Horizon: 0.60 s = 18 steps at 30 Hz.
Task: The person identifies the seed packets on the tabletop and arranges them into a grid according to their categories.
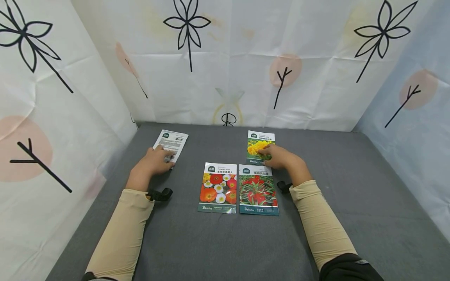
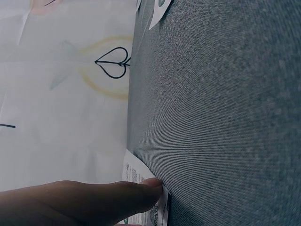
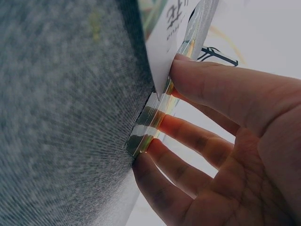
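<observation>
On the left of the table, my left hand grips a seed packet that lies with its white printed back up. Its thumb lies along the packet's near edge in the left wrist view. Farther right, my right hand holds a packet with yellow flowers at its lower right part, and the fingertips meet its edge. Just below lies a packet with red flowers, its white top close to the right thumb. Beside that is a packet with orange and white flowers.
A grey cloth covers the table. White printed sheets stand as walls at the back and both sides. Black straps with small mounts are on the wrists.
</observation>
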{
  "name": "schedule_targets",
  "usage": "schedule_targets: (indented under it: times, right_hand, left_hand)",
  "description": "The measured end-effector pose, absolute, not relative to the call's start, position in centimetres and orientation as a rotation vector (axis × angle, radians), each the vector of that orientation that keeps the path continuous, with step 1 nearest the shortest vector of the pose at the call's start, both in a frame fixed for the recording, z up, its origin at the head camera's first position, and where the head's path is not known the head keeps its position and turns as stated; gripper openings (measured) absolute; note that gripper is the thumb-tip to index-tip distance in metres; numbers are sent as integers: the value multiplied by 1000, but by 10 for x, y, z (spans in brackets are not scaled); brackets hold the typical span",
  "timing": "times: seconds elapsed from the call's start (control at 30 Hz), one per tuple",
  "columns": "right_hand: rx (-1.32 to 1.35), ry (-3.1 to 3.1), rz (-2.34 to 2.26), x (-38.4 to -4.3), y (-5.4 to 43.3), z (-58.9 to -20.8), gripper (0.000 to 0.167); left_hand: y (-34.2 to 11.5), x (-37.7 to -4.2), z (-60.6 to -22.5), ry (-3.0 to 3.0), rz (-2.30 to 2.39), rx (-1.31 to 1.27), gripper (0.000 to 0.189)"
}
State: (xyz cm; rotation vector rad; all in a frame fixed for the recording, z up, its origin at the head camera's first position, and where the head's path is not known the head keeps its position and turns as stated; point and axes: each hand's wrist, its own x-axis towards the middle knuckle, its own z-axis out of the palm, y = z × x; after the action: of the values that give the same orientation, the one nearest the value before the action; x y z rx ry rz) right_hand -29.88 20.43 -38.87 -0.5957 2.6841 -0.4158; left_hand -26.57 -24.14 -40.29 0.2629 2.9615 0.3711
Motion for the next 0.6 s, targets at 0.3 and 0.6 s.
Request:
schedule_targets:
  times: [0.3,0.6]
  right_hand:
    - [-590,2684,-411,-299,204,-389,59]
    - [-589,2685,-419,-299,204,-389,59]
  left_hand:
    - [-242,-266,-403,2956,382,270,54]
    - [-238,-266,-403,2958,369,285,54]
